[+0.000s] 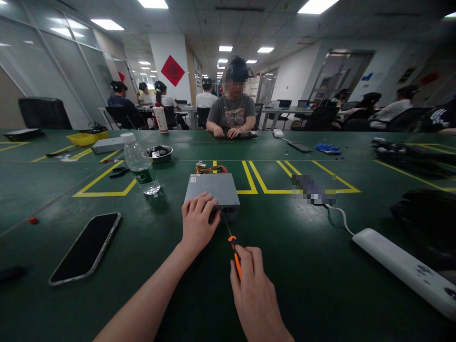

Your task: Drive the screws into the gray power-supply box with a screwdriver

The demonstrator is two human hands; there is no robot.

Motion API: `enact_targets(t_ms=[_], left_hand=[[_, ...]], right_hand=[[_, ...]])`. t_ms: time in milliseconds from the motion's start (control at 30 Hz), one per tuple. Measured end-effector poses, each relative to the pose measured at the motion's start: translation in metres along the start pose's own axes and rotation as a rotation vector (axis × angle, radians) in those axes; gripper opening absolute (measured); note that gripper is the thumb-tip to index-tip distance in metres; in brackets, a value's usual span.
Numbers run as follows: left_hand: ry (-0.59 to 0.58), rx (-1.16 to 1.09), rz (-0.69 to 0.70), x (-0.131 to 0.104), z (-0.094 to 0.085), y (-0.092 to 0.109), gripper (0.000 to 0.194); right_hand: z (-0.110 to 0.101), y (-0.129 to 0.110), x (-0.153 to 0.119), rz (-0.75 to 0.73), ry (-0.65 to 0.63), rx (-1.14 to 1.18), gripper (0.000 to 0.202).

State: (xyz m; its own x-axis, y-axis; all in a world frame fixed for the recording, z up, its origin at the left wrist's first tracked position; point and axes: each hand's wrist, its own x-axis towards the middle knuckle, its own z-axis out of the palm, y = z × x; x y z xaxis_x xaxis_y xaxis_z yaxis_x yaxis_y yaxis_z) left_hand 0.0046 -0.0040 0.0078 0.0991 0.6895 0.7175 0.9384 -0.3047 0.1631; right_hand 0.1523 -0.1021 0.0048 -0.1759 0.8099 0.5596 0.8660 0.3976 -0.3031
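A grey metal computer power supply (213, 186) lies on the green table, a bundle of coloured wires (212, 169) coming out at its far side. My left hand (199, 216) grips its near left edge, fingers on top and thumb at the front face. In my right hand (251, 280) is a screwdriver (235, 256) with an orange and black handle. Its thin shaft points up and away, and the tip meets the front face of the power supply close to the socket. Whether the tip sits in a screw is too small to tell.
Left of the power supply stand a water bottle (141, 166) and a metal bowl (160, 153), with a phone (87, 247) nearer me. To the right lies a white power strip (402, 266) with a cable. Across the table sits a person (231, 111) working with their hands.
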Motion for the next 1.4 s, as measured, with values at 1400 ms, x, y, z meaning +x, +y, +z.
enact_targets(t_ms=[1400], left_hand=[[-0.008,-0.030,-0.011,0.000,-0.001,0.001,0.024]], right_hand=[[-0.001,0.011,0.009,0.245,-0.266,0.317,0.025]])
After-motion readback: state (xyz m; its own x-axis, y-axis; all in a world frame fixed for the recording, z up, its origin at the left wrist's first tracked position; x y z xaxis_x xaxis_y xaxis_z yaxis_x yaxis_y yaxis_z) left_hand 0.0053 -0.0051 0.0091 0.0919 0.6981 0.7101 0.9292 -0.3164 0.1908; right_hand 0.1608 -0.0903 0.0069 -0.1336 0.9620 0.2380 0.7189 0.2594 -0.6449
